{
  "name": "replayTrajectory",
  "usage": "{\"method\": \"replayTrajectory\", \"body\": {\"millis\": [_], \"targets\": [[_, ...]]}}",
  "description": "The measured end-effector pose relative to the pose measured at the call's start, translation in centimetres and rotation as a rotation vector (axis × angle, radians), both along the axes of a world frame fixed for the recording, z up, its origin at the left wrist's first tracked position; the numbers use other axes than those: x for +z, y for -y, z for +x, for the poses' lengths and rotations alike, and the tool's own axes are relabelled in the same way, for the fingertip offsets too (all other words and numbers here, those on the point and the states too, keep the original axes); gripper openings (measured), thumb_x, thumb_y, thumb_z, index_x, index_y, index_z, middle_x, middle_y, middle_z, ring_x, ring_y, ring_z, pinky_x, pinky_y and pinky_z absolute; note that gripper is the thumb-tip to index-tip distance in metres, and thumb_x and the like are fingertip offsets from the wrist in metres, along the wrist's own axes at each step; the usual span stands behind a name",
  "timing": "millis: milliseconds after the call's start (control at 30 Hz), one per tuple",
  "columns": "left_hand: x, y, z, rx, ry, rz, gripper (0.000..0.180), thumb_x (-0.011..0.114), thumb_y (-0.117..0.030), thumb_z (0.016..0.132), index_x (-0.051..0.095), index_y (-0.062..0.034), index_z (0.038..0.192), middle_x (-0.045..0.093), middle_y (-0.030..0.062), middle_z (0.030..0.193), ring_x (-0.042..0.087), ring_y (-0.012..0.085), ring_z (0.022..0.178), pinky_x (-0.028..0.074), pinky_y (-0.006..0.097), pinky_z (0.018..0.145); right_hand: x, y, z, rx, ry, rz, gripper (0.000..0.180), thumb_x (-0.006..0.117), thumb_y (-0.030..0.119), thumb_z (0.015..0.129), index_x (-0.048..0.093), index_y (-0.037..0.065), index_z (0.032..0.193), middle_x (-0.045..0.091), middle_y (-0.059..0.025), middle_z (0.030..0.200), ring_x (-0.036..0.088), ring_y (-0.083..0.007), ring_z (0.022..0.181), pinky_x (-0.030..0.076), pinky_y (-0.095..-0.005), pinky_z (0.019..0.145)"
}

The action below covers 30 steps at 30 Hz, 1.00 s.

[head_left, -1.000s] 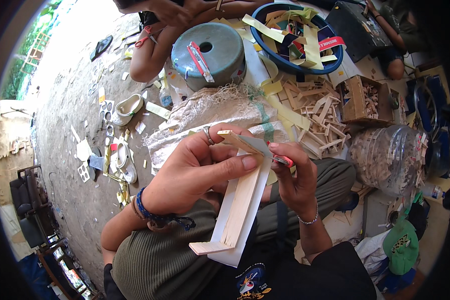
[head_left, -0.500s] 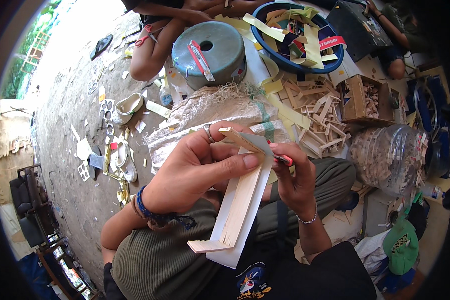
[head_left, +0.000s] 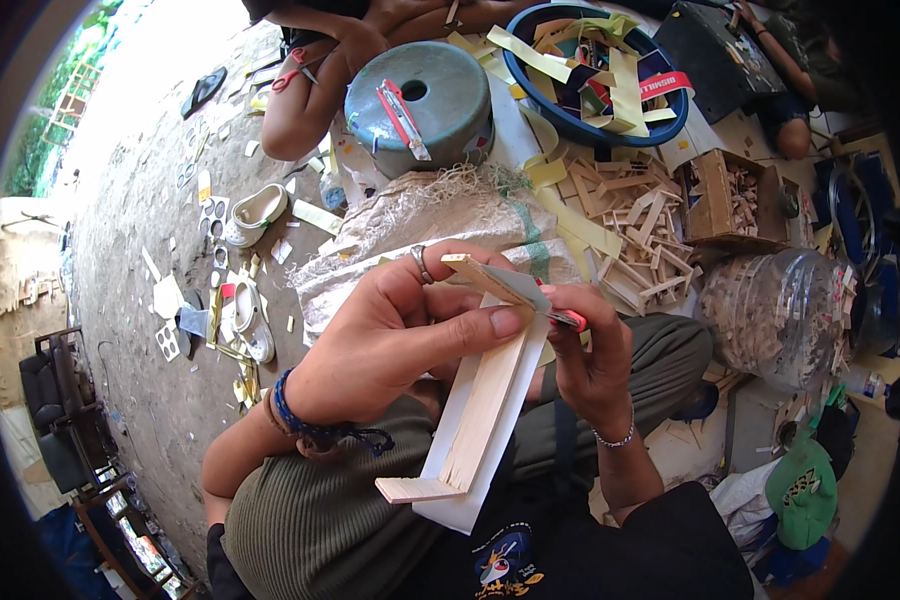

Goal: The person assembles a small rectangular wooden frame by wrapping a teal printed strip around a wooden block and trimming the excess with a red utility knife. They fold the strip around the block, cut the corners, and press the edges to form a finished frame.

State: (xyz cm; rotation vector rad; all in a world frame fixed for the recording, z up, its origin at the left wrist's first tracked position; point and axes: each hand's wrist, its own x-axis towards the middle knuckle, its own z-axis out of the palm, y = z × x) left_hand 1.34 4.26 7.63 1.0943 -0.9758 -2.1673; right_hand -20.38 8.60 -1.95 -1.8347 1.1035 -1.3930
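My left hand point(head_left: 390, 340) grips a thin U-shaped wooden frame point(head_left: 482, 405), thumb pressed on it near its upper end. A short upright stands at each end of the frame's long strip. White paper point(head_left: 450, 514) lies along its back and sticks out past both long sides. At the upper right corner, my right hand point(head_left: 592, 365) is closed around a small red-handled tool point(head_left: 571, 319); fingers hide most of it, so its kind cannot be made out. The tool meets the paper's edge beside the far upright.
Ahead stands a round stool point(head_left: 415, 120) with a red cutter point(head_left: 403, 118) on it. A blue basin point(head_left: 595, 140) holds paper strips. Wooden frames point(head_left: 650, 240) lie piled beside a cardboard box point(head_left: 715, 215). Another person's knee point(head_left: 295, 125), with red scissors point(head_left: 295, 72), is at far left.
Both hands stay nearly in place. The paper's flap at the upper corner now looks narrower and more tilted beside the red-handled tool.
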Motion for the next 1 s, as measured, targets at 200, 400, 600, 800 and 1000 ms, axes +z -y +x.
{"method": "replayTrajectory", "body": {"millis": [200,400,600,800,1000], "targets": [[0.26,0.04,-0.10,0.005,-0.050,0.029,0.053,0.069,-0.012,0.096,0.044,-0.0009,0.142,0.071,0.0139,0.115,0.073,0.0220,0.096,0.062,0.033,0.078,-0.03,0.19,-0.02,0.006,0.003,-0.021,0.032,0.066,0.003,0.093,0.059,0.008,0.124,0.071,-0.0086,0.106,0.065,-0.0250,0.080,0.047,-0.0372,0.077],[0.38,0.05,-0.07,0.016,-0.063,0.032,0.050,0.069,-0.011,0.096,0.045,-0.0004,0.139,0.071,0.0144,0.115,0.073,0.0232,0.095,0.063,0.034,0.077,-0.27,0.11,0.06,0.004,0.009,-0.014,0.032,0.066,0.004,0.093,0.059,0.008,0.124,0.070,-0.0085,0.105,0.065,-0.0251,0.080,0.047,-0.0373,0.076],[0.49,0.05,0.02,0.025,-0.055,0.016,0.047,0.069,-0.010,0.096,0.048,-0.0001,0.137,0.071,0.0137,0.115,0.072,0.0204,0.098,0.061,0.032,0.079,-0.25,-0.23,-0.46,0.018,-0.064,0.016,0.024,0.063,0.005,0.098,0.056,0.005,0.121,0.069,-0.0131,0.109,0.065,-0.0238,0.090,0.052,-0.0337,0.081],[0.53,-0.03,-0.04,0.075,-0.035,-0.008,0.030,0.069,0.001,0.093,0.058,0.0003,0.121,0.070,0.0075,0.112,0.067,0.0113,0.103,0.056,0.025,0.086,0.03,-0.34,-0.88,0.015,-0.110,0.051,0.025,0.064,0.003,0.096,0.057,0.005,0.120,0.068,-0.0120,0.107,0.063,-0.0205,0.085,0.051,-0.0322,0.077],[0.22,0.04,-0.18,0.062,0.025,-0.056,0.030,0.069,0.001,0.093,0.059,0.0002,0.121,0.070,0.0081,0.112,0.067,0.0120,0.104,0.056,0.026,0.087,0.11,-0.15,-0.40,-0.022,-0.075,-0.037,0.040,0.069,0.006,0.089,0.059,0.010,0.127,0.068,-0.0072,0.095,0.062,-0.0233,0.076,0.044,-0.0372,0.073]]}}
